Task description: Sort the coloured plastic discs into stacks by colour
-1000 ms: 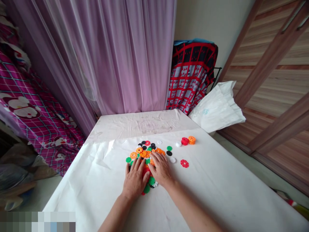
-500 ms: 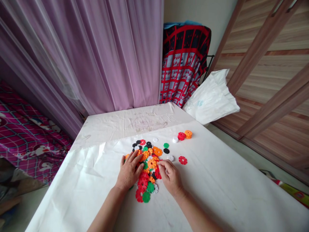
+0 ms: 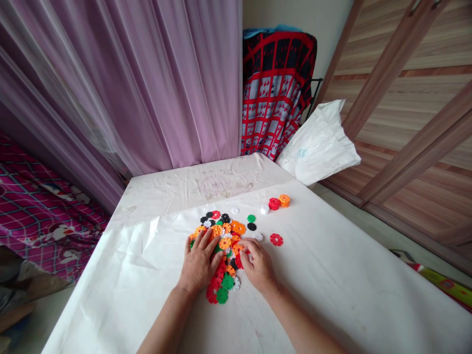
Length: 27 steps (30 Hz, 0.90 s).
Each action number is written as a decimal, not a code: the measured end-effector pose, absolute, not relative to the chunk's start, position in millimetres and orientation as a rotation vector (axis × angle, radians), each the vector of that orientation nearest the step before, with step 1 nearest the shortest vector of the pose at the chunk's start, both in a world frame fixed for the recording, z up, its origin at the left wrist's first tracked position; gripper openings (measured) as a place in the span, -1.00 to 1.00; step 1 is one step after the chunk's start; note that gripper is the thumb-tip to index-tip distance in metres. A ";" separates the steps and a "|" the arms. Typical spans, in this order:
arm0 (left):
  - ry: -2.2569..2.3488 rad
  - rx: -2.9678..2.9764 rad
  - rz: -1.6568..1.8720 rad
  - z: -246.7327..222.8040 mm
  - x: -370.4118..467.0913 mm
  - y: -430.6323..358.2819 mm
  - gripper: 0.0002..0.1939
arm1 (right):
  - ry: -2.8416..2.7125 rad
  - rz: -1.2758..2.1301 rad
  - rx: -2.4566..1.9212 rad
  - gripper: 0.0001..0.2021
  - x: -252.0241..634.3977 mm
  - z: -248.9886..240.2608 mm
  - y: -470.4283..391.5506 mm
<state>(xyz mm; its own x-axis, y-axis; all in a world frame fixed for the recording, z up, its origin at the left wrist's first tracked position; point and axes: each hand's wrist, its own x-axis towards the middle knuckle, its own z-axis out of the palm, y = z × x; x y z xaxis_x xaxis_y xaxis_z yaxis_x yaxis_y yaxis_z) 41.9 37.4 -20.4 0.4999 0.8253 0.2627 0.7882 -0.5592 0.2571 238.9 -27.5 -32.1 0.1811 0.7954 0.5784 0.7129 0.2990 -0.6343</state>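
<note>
A heap of flower-shaped plastic discs (image 3: 227, 281) in red, green, orange, black and white spreads over the white-covered table. My left hand (image 3: 199, 263) lies on the heap's left side, fingers spread, covering some discs. At the right edge, my right hand (image 3: 258, 264) has its fingers curled, thumb and forefinger at an orange disc (image 3: 238, 248); the grip is partly hidden. Just beyond the right hand lie a single red disc (image 3: 276, 239), a black disc (image 3: 251, 226) and a green disc (image 3: 251, 218).
Farther back right stand small stacks of white discs (image 3: 264, 209), red discs (image 3: 274, 203) and orange discs (image 3: 284, 200). A white bag (image 3: 319, 145) hangs at the table's far right corner. Purple curtains (image 3: 177, 83) border the far edge; a wooden wardrobe (image 3: 405, 103) stands right.
The view has shifted slightly. My left hand has slid a little to the right over the heap, and an orange disc now shows at my right fingertips.
</note>
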 end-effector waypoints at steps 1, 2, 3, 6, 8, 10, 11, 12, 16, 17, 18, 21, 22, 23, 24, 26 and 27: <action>1.481 2.604 0.560 -20.7 39.9 39.2 -0.54 | -1.553 0.085 -1.442 -0.74 238.5 -32.5 -27.4; 1.534 2.580 0.575 -21.0 37.7 39.9 -0.54 | -1.557 0.067 -1.452 -0.74 238.1 -32.5 -27.3; 1.569 2.561 0.590 -21.6 35.3 39.1 -0.54 | -1.562 0.051 -1.464 -0.73 237.5 -32.2 -27.2; 1.570 2.537 0.650 -25.0 29.5 27.1 -0.53 | -1.582 0.020 -1.497 -0.73 235.5 -29.5 -27.2; 1.543 2.517 0.722 -28.4 27.0 13.8 -0.53 | -1.603 0.012 -1.496 -0.74 234.1 -27.2 -26.6; 1.518 2.488 0.781 -31.2 24.9 1.7 -0.56 | -1.627 0.003 -1.477 -0.74 233.1 -25.7 -25.1; 1.504 2.468 0.800 -31.9 23.9 -2.3 -0.57 | -1.635 -0.002 -1.465 -0.74 232.9 -25.5 -24.1; 1.487 2.445 0.820 -32.2 22.7 -4.6 -0.58 | -1.640 -0.008 -1.454 -0.74 232.8 -25.8 -23.0; 1.579 2.379 0.871 -31.1 18.0 0.3 -0.56 | -1.635 -0.018 -1.436 -0.75 233.6 -30.0 -18.8; 1.656 2.372 0.841 -31.2 17.4 2.1 -0.55 | -1.630 -0.021 -1.438 -0.75 234.0 -31.5 -18.0; 1.741 2.356 0.790 -31.8 17.3 3.0 -0.53 | -1.625 -0.022 -1.444 -0.74 234.3 -33.1 -17.4; 1.716 2.403 0.618 -34.2 20.2 -2.1 -0.48 | -1.624 -0.003 -1.466 -0.73 235.1 -38.1 -15.3; 1.681 2.424 0.588 -34.6 21.6 -6.0 -0.47 | -1.629 0.009 -1.472 -0.73 235.4 -39.8 -14.5; 1.664 2.436 0.577 -34.7 22.7 -10.3 -0.47 | -1.636 0.022 -1.475 -0.73 235.7 -41.4 -13.6; 1.669 2.438 0.580 -34.4 23.1 -15.0 -0.48 | -1.644 0.037 -1.475 -0.73 236.2 -42.9 -12.8; 1.715 2.425 0.601 -33.5 21.4 -24.8 -0.51 | -1.652 0.059 -1.468 -0.71 237.6 -45.1 -11.5; 1.737 2.419 0.611 -33.2 19.4 -30.0 -0.52 | -1.653 0.062 -1.460 -0.70 238.5 -45.7 -11.2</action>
<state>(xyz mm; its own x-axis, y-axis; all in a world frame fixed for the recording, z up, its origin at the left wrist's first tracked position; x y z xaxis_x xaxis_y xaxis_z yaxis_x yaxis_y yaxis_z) 19.4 -30.0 -33.2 0.2680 0.9273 0.2612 0.8865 -0.3435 0.3101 238.5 -11.2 -45.7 0.1044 0.8127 0.5733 0.7673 0.3009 -0.5663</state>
